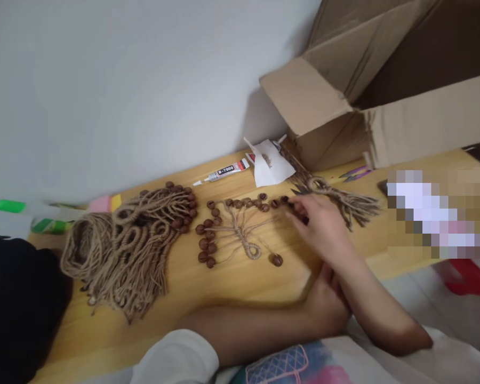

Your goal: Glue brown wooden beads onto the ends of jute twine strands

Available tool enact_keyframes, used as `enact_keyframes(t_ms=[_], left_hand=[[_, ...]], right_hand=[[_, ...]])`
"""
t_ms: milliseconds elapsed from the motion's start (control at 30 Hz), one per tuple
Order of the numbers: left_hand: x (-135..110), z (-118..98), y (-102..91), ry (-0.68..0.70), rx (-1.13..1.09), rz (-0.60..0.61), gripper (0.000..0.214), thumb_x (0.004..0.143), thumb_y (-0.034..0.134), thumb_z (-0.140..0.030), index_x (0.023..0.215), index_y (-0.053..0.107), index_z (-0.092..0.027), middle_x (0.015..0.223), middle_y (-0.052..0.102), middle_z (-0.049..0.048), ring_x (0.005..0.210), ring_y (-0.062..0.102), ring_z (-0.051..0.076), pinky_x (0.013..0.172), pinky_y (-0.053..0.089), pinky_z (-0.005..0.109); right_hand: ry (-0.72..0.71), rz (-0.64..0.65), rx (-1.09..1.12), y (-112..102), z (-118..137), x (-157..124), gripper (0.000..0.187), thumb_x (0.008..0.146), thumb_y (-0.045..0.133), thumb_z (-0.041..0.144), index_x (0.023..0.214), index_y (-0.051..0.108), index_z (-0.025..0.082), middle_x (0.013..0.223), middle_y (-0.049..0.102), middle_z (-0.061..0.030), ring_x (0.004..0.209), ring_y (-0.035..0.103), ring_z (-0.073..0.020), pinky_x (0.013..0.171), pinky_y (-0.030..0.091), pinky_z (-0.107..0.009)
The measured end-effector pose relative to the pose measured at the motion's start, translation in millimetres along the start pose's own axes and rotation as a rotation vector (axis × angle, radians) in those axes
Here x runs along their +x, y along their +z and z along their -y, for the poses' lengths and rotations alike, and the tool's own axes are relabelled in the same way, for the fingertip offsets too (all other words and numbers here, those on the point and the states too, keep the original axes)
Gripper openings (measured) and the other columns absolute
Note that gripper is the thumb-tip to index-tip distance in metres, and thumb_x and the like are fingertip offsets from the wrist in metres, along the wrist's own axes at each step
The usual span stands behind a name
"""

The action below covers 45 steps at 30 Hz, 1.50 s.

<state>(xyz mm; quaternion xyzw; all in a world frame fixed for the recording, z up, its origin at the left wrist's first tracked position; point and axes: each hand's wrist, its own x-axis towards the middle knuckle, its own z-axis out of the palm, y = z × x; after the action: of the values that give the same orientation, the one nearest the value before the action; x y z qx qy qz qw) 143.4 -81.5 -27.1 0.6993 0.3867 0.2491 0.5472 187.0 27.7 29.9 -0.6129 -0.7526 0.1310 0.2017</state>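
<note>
A jute cord piece with a small loop (251, 246) lies on the wooden table (232, 288), with brown wooden beads (246, 203) set in an arc around it. One bead (276, 260) lies apart. My right hand (322, 224) reaches across to the right end of the bead row, its fingertips bent together at the beads there; motion blur hides what they pinch. My left hand (324, 306) rests at the table edge under my right forearm, fingers hidden.
A heap of jute tassels with beads (132, 245) lies at the left. A glue tube (224, 172), folded white paper (270, 168), small scissors (300, 190), another jute tassel (344, 200) and an open cardboard box (344, 106) stand behind. A wall backs the table.
</note>
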Motion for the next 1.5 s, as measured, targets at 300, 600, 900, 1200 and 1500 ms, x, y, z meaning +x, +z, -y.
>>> enact_keyframes(t_ms=[300, 600, 900, 1200, 1500], left_hand=[[-6.4, -5.7, -1.9, 0.441, 1.550, -0.136, 0.040, 0.096, 0.035, -0.026, 0.129, 0.054, -0.017, 0.126, 0.060, 0.0122, 0.120, 0.054, 0.025, 0.103, 0.039, 0.044], [-12.4, -14.2, -3.3, 0.351, 1.359, -0.127, 0.045, 0.087, 0.051, -0.039, 0.121, 0.055, -0.011, 0.124, 0.057, 0.0139, 0.122, 0.047, 0.028, 0.110, 0.030, 0.041], [-16.7, -42.0, -35.0, 0.406, 1.074, -0.063, 0.030, 0.088, 0.052, -0.038, 0.109, 0.059, -0.018, 0.120, 0.060, 0.0072, 0.122, 0.045, 0.025, 0.110, 0.030, 0.049], [31.9, -42.5, -160.1, -0.086, 1.168, -0.395, 0.029, 0.086, 0.050, -0.022, 0.110, 0.062, -0.011, 0.110, 0.062, 0.0161, 0.103, 0.056, 0.030, 0.090, 0.044, 0.046], [67.8, -24.5, -166.4, 0.029, 1.132, -0.101, 0.027, 0.078, 0.061, -0.019, 0.104, 0.069, -0.020, 0.122, 0.055, 0.0113, 0.118, 0.047, 0.028, 0.102, 0.038, 0.044]], right_hand=[[-0.126, 0.207, -0.134, -3.2, -14.1, 43.7, 0.042, 0.074, 0.068, 0.024, 0.114, 0.063, 0.011, 0.109, 0.060, -0.0148, 0.102, 0.054, -0.0284, 0.088, 0.040, -0.035], [-0.276, 0.154, 0.055, 6.0, -18.9, 34.8, 0.031, 0.074, 0.071, 0.026, 0.104, 0.070, 0.021, 0.110, 0.058, -0.0089, 0.109, 0.047, -0.0270, 0.095, 0.035, -0.037], [-0.122, -0.075, 0.488, 2.8, -37.6, 51.8, 0.025, 0.080, 0.060, 0.022, 0.102, 0.066, 0.010, 0.088, 0.066, -0.0064, 0.077, 0.060, -0.0143, 0.074, 0.046, -0.025], [0.008, -0.100, 0.692, 10.4, -42.1, 55.0, 0.023, 0.070, 0.066, 0.017, 0.093, 0.070, 0.012, 0.067, 0.062, -0.0002, 0.060, 0.054, -0.0103, 0.058, 0.041, -0.020], [0.130, -0.111, 0.630, 10.3, -44.3, 53.7, 0.023, 0.072, 0.065, 0.019, 0.093, 0.070, 0.014, 0.069, 0.063, -0.0005, 0.061, 0.055, -0.0113, 0.058, 0.040, -0.021]])
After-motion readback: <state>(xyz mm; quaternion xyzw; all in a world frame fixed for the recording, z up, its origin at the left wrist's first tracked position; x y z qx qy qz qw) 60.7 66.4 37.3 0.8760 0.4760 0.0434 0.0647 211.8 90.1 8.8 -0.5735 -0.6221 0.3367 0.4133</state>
